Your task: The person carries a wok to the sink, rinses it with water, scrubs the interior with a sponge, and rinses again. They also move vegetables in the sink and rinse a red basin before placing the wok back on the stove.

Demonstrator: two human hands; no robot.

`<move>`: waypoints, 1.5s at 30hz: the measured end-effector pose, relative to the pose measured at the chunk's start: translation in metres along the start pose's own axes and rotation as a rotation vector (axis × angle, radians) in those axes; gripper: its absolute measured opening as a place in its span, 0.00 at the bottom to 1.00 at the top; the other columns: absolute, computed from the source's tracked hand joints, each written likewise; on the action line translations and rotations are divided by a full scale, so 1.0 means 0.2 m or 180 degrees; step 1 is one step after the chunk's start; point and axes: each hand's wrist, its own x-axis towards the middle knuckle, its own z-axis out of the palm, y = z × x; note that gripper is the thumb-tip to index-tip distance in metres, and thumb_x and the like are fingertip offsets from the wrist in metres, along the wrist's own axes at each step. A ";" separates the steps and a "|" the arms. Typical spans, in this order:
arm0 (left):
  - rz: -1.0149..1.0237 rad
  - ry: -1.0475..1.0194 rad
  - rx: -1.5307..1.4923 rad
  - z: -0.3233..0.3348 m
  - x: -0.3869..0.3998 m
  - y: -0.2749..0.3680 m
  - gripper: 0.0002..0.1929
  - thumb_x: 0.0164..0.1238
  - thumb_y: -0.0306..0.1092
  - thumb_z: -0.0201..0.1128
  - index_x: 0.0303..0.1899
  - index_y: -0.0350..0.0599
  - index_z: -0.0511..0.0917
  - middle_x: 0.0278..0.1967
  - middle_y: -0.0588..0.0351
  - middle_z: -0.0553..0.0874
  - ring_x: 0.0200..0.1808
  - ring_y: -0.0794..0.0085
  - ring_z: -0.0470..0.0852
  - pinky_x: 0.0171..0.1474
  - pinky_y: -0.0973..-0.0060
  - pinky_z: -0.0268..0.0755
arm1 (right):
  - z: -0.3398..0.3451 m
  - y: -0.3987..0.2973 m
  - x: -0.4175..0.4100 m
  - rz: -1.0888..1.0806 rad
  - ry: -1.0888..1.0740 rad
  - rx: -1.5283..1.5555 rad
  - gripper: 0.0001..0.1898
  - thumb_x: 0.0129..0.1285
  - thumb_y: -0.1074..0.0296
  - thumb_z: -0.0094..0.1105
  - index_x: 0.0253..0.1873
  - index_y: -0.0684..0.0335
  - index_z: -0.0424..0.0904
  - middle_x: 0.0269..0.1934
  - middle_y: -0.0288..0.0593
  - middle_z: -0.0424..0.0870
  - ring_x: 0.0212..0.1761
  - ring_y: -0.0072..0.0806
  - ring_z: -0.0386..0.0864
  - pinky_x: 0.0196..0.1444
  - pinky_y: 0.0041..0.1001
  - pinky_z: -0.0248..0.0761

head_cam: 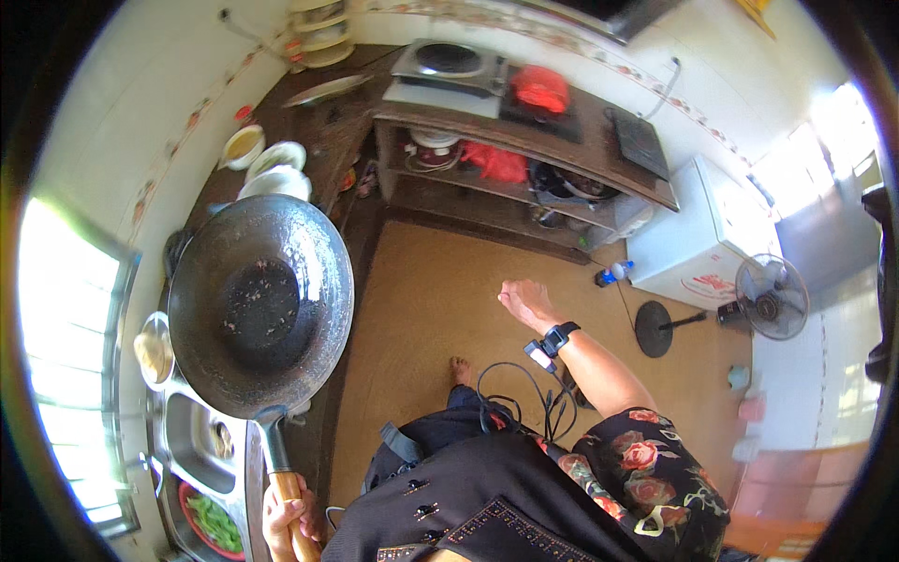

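Note:
A dark wok [260, 316] with a shiny wet inner wall and small light specks on its bottom is raised at my left. My left hand [284, 516] grips its wooden handle [286, 486] low in the view, fingers wrapped round it. The wok hides part of the counter behind it. My right hand [528, 302] is held out over the floor in a loose fist, and nothing shows in it. On that wrist sits a black strap [560, 339] with a small device, and black cables [555, 407] hang close by.
Left is a double steel sink [204, 435], with a red basin [191, 523] holding leafy greens. White bowls [277, 179] stand beyond the wok. Ahead, a shelf unit [456, 119] carries an electric hot plate [449, 63]. A white chest freezer [674, 225] and standing fan [771, 295] are at right.

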 end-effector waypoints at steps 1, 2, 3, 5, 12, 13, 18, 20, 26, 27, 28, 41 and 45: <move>-0.0094 -0.0083 0.0000 0.01 0.09 0.04 0.14 0.72 0.32 0.62 0.53 0.39 0.72 0.25 0.60 0.75 0.20 0.77 0.72 0.23 0.82 0.65 | -0.01 0.03 -0.02 0.0067 0.0073 -0.0063 0.12 0.67 0.60 0.60 0.36 0.63 0.83 0.30 0.56 0.86 0.34 0.53 0.85 0.34 0.48 0.77; -0.0129 -0.0195 0.0061 0.03 0.19 0.06 0.13 0.72 0.32 0.62 0.52 0.39 0.71 0.24 0.59 0.75 0.20 0.77 0.72 0.23 0.82 0.66 | -0.01 0.07 -0.02 0.0116 0.0170 -0.0044 0.13 0.67 0.59 0.59 0.36 0.63 0.83 0.30 0.55 0.86 0.34 0.53 0.85 0.34 0.47 0.77; -0.0169 -0.0339 0.0069 0.05 0.29 0.08 0.13 0.72 0.31 0.62 0.52 0.39 0.71 0.24 0.59 0.74 0.20 0.77 0.72 0.22 0.82 0.66 | -0.02 0.11 -0.04 0.0234 0.0262 -0.0029 0.14 0.68 0.58 0.59 0.35 0.62 0.83 0.30 0.54 0.86 0.33 0.53 0.85 0.34 0.47 0.77; -0.0256 -0.0677 0.0182 0.09 0.50 0.13 0.12 0.72 0.31 0.62 0.51 0.39 0.71 0.24 0.59 0.74 0.19 0.77 0.71 0.22 0.81 0.66 | -0.01 0.18 -0.05 0.0588 0.0064 0.0119 0.15 0.68 0.56 0.59 0.34 0.62 0.84 0.31 0.53 0.86 0.34 0.52 0.85 0.36 0.47 0.77; -0.0726 -0.1355 0.1010 0.48 1.09 0.27 0.08 0.68 0.30 0.61 0.41 0.43 0.69 0.22 0.58 0.72 0.17 0.76 0.69 0.20 0.79 0.63 | 0.07 0.50 -0.11 0.0947 0.0954 0.0622 0.12 0.68 0.57 0.59 0.40 0.60 0.83 0.32 0.52 0.86 0.36 0.52 0.85 0.38 0.46 0.76; -0.0806 -0.1377 0.1259 0.54 1.16 0.29 0.08 0.67 0.31 0.60 0.39 0.44 0.69 0.21 0.58 0.71 0.17 0.76 0.69 0.21 0.77 0.64 | 0.06 0.56 -0.14 0.1203 0.0860 0.0578 0.12 0.68 0.57 0.58 0.41 0.59 0.83 0.33 0.52 0.86 0.36 0.52 0.85 0.38 0.46 0.77; -0.1751 -0.1937 0.0972 0.91 1.58 0.40 0.20 0.60 0.27 0.67 0.50 0.34 0.69 0.20 0.54 0.73 0.14 0.72 0.72 0.16 0.71 0.68 | 0.09 0.69 -0.34 0.2332 0.0766 0.0282 0.14 0.66 0.57 0.58 0.38 0.64 0.81 0.34 0.55 0.86 0.38 0.55 0.85 0.40 0.48 0.77; -0.1843 -0.2030 0.1388 1.12 1.73 0.38 0.21 0.59 0.30 0.68 0.50 0.35 0.68 0.21 0.55 0.73 0.15 0.73 0.72 0.18 0.73 0.69 | 0.08 0.76 -0.47 0.2686 0.0807 0.0323 0.14 0.66 0.57 0.58 0.38 0.64 0.82 0.34 0.56 0.86 0.38 0.55 0.85 0.40 0.48 0.77; -0.2065 -0.2563 0.2047 1.75 2.06 0.27 0.22 0.59 0.33 0.69 0.50 0.35 0.68 0.23 0.58 0.74 0.16 0.77 0.71 0.20 0.77 0.69 | 0.09 0.97 -0.82 0.3572 0.1290 0.0490 0.12 0.64 0.58 0.60 0.38 0.63 0.83 0.34 0.56 0.86 0.37 0.54 0.85 0.40 0.46 0.77; -0.2102 -0.2607 0.2124 1.86 2.09 0.23 0.22 0.60 0.33 0.69 0.50 0.35 0.68 0.23 0.58 0.74 0.16 0.77 0.71 0.20 0.77 0.69 | 0.09 1.04 -0.87 0.3735 0.1363 0.0451 0.12 0.63 0.59 0.61 0.39 0.63 0.83 0.33 0.55 0.86 0.37 0.54 0.85 0.40 0.45 0.77; -0.2146 -0.2661 0.2138 1.97 2.11 0.18 0.22 0.60 0.33 0.69 0.50 0.35 0.69 0.23 0.58 0.74 0.17 0.78 0.72 0.20 0.77 0.69 | 0.07 1.13 -0.92 0.3701 0.1466 0.0342 0.10 0.62 0.61 0.63 0.39 0.62 0.84 0.33 0.54 0.87 0.37 0.52 0.85 0.40 0.44 0.78; -0.2320 -0.2919 0.2242 3.15 2.20 -0.58 0.19 0.62 0.33 0.66 0.50 0.36 0.69 0.23 0.61 0.73 0.17 0.81 0.72 0.20 0.80 0.67 | -0.50 2.55 -0.90 0.3373 0.2761 0.0921 0.07 0.59 0.70 0.63 0.40 0.66 0.81 0.34 0.52 0.87 0.39 0.46 0.87 0.43 0.38 0.78; -0.2328 -0.3008 0.2418 3.47 2.30 -0.71 0.19 0.63 0.34 0.66 0.49 0.36 0.69 0.24 0.61 0.73 0.18 0.82 0.71 0.20 0.80 0.67 | -0.72 3.02 -0.71 0.3335 0.2966 0.1170 0.09 0.60 0.66 0.64 0.41 0.65 0.84 0.35 0.50 0.88 0.38 0.40 0.87 0.44 0.36 0.78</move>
